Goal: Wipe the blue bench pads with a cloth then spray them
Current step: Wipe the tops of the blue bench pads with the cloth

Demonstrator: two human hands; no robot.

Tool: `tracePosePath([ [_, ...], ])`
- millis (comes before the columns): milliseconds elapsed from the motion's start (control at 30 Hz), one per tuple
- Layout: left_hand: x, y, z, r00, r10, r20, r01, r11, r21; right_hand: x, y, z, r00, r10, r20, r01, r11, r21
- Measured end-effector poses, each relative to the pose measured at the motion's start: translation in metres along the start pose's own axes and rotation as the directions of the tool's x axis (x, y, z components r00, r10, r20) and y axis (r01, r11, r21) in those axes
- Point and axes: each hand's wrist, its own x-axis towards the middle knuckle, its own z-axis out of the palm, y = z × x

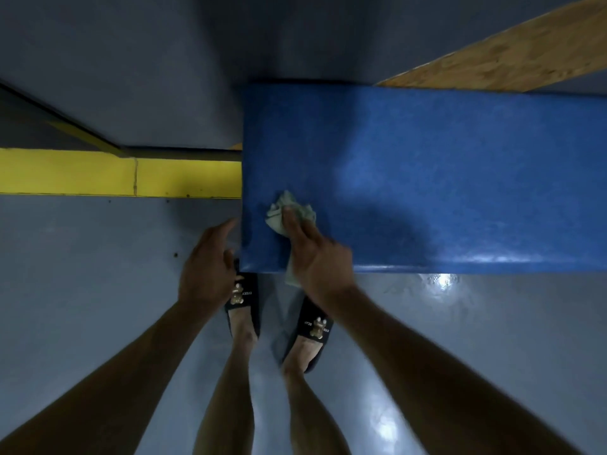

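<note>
A blue bench pad (pixel 427 172) stretches from the middle of the view to the right edge. My right hand (pixel 315 254) grips a crumpled pale green cloth (pixel 279 210) and holds it down on the pad's near left corner; a tail of the cloth hangs over the front edge. My left hand (pixel 205 261) hovers just left of that corner with fingers relaxed, holding nothing. No spray bottle is in view.
A yellow beam (pixel 118 172) runs along the floor from the left up to the pad's end. A wooden board (pixel 512 50) slants behind the pad at the upper right. My feet in black slippers (pixel 244 297) stand on the glossy grey floor (pixel 82 274).
</note>
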Motion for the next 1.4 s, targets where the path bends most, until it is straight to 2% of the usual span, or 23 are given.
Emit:
tracePosePath([
  [33, -0.002, -0.004, 0.0, 1.0, -0.012, 0.006, 0.012, 1.0, -0.009, 0.011, 0.016, -0.007, 0.997, -0.072, -0.002, 0.071, 0.994, -0.08],
  [67, -0.003, -0.008, -0.001, 0.999, -0.036, 0.012, 0.036, 0.999, -0.018, 0.023, 0.031, -0.016, 0.997, -0.075, 0.007, 0.075, 0.988, -0.138],
  [133, -0.006, -0.014, -0.002, 0.997, -0.074, 0.017, 0.074, 0.997, -0.018, 0.052, 0.05, -0.033, 0.995, 0.1, -0.006, -0.099, 0.975, -0.198],
  [200, -0.009, -0.02, -0.003, 0.996, -0.083, 0.022, 0.084, 0.996, -0.023, 0.074, 0.049, -0.041, 0.95, 0.311, -0.039, -0.313, 0.937, -0.152],
  [233, -0.011, -0.024, -0.004, 0.996, -0.087, 0.029, 0.087, 0.996, -0.031, 0.079, 0.04, -0.038, 0.936, 0.347, -0.054, -0.351, 0.928, -0.123],
  [300, -0.012, -0.031, -0.006, 0.995, -0.094, 0.043, 0.096, 0.995, -0.037, 0.075, 0.018, -0.023, 0.956, 0.276, -0.1, -0.285, 0.955, -0.085],
  [367, -0.012, -0.039, -0.009, 0.991, -0.12, 0.061, 0.122, 0.992, -0.033, 0.051, -0.004, 0.001, 0.987, 0.117, -0.112, -0.125, 0.99, -0.071],
  [433, -0.013, -0.046, -0.013, 0.987, -0.142, 0.075, 0.146, 0.988, -0.051, 0.016, -0.021, 0.022, 0.997, -0.04, -0.059, 0.037, 0.998, -0.056],
  [567, -0.013, -0.053, -0.022, 0.987, -0.136, 0.086, 0.142, 0.987, -0.076, -0.023, -0.027, 0.03, 0.968, -0.247, 0.045, 0.25, 0.964, -0.088],
  [667, -0.011, -0.056, -0.027, 0.982, -0.157, 0.103, 0.165, 0.983, -0.082, 0.011, -0.023, 0.019, 0.918, -0.394, 0.044, 0.395, 0.902, -0.175],
  [733, -0.008, -0.06, -0.029, 0.982, -0.157, 0.104, 0.166, 0.982, -0.093, 0.06, -0.028, 0.01, 0.913, -0.407, 0.03, 0.404, 0.891, -0.207],
  [867, -0.005, -0.066, -0.031, 0.988, -0.126, 0.095, 0.132, 0.989, -0.07, 0.147, -0.048, 0.006, 0.979, -0.177, 0.102, 0.193, 0.965, -0.175],
  [900, -0.004, -0.067, -0.032, 0.987, -0.13, 0.098, 0.138, 0.988, -0.072, 0.146, -0.053, 0.008, 0.982, -0.163, 0.098, 0.177, 0.97, -0.165],
  [967, -0.003, -0.069, -0.034, 0.979, -0.168, 0.115, 0.179, 0.979, -0.093, 0.117, -0.06, 0.017, 0.971, -0.236, 0.046, 0.24, 0.96, -0.146],
  [1033, -0.003, -0.07, -0.036, 0.973, -0.186, 0.136, 0.201, 0.973, -0.112, 0.066, -0.062, 0.028, 0.948, -0.305, 0.093, 0.316, 0.939, -0.135],
  [1167, -0.004, -0.073, -0.038, 0.975, -0.156, 0.16, 0.176, 0.977, -0.122, 0.002, -0.059, 0.042, 0.863, -0.43, 0.266, 0.476, 0.868, -0.139],
  [1233, -0.001, -0.074, -0.039, 0.97, -0.175, 0.167, 0.198, 0.971, -0.134, -0.002, -0.055, 0.033, 0.767, -0.52, 0.376, 0.61, 0.773, -0.174],
  [1300, 0.001, -0.073, -0.04, 0.966, -0.193, 0.174, 0.218, 0.965, -0.142, 0.005, -0.05, 0.02, 0.633, -0.589, 0.503, 0.746, 0.638, -0.191],
  [1400, 0.003, -0.07, -0.043, 0.975, -0.152, 0.16, 0.173, 0.977, -0.124, 0.03, -0.046, 0.011, 0.496, -0.597, 0.63, 0.84, 0.513, -0.176],
])
